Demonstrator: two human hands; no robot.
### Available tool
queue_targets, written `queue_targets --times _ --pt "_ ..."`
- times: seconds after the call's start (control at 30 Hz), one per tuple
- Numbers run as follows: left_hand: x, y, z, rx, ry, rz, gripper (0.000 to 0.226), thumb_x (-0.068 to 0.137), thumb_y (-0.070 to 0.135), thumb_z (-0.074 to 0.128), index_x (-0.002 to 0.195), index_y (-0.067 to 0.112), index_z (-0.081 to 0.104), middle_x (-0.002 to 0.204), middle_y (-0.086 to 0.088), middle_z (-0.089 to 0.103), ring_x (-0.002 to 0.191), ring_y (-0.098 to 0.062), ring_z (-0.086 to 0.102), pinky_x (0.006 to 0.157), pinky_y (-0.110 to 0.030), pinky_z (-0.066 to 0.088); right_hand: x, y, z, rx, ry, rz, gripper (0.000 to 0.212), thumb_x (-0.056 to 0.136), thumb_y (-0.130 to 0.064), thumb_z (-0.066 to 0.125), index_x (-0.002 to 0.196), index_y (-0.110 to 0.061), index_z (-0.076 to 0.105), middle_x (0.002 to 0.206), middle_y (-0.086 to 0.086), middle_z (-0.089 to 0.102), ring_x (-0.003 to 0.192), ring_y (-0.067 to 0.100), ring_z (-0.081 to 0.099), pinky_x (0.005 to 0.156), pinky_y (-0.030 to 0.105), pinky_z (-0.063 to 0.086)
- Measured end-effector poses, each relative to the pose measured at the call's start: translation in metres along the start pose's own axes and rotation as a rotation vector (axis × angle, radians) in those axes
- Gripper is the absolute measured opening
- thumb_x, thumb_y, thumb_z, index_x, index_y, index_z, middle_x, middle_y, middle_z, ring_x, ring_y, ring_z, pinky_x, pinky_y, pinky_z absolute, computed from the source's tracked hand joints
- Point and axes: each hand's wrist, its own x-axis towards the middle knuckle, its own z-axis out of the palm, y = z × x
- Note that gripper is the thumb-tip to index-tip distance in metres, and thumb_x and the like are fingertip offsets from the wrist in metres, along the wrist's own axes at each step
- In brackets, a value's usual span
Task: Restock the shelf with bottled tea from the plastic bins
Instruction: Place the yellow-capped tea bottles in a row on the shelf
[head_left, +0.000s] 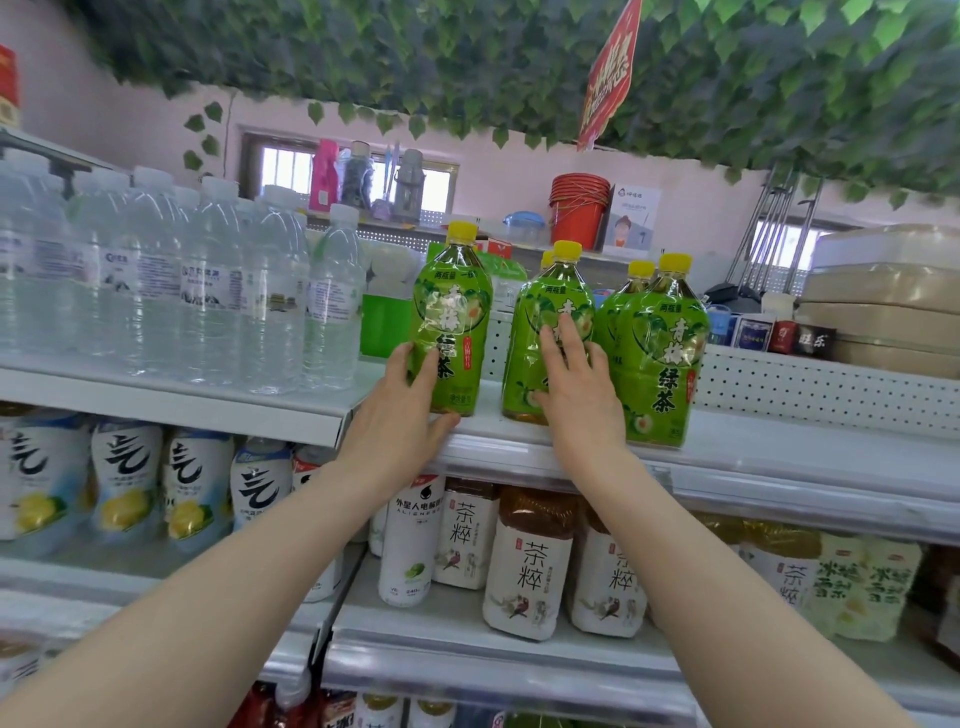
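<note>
the top shelf (519, 441) has bare room between my two tea bottles, which stand near its front edge. clear water bottles (208, 291) crowd the left. i count at least five green tea bottles. my left hand (400, 410) curls round the left tea bottle (454, 322). my right hand (576, 384) lies spread on the middle tea bottle (545, 322).

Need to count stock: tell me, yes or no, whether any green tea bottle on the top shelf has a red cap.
No: every green tea bottle visible on the top shelf has a yellow cap.
</note>
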Motion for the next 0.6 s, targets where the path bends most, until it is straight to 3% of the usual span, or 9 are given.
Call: queue_targets --times 0.17,0.33,0.6 --pt "-0.002 0.005 -0.014 0.027 -0.039 0.017 0.08 0.092 0.045 0.059 0.154 0.015 0.018 0.16 -0.013 0.011 0.135 -0.032 0.04 0.106 -0.046 0.042 -0.011 0.009 -0.011 -0.148 -0.005 -0.058 0.074 0.1 -0.018 0.056 0.159 -0.02 0.011 0.167 -0.001 -0.004 0.15 0.031 0.014 0.102 0.04 0.048" --pt "-0.02 0.007 -0.042 0.094 -0.053 0.113 0.075 0.093 0.041 0.058 0.153 0.013 0.022 0.159 -0.015 0.017 0.139 -0.034 0.033 0.108 -0.044 0.037 -0.033 0.008 -0.034 -0.358 0.028 -0.127 0.078 0.097 -0.02 0.061 0.158 -0.018 0.013 0.167 0.007 0.007 0.15 0.034 0.018 0.116 0.045 0.03" --pt "-0.076 -0.008 -0.093 0.195 -0.039 0.212 0.07 0.094 0.039 0.058 0.152 0.015 0.025 0.158 -0.012 0.021 0.142 -0.031 0.028 0.109 -0.043 0.037 -0.089 -0.021 -0.077 -0.459 0.101 -0.245 0.071 0.091 -0.026 0.069 0.152 -0.014 0.034 0.156 0.016 0.034 0.142 0.041 0.033 0.111 0.053 0.034"
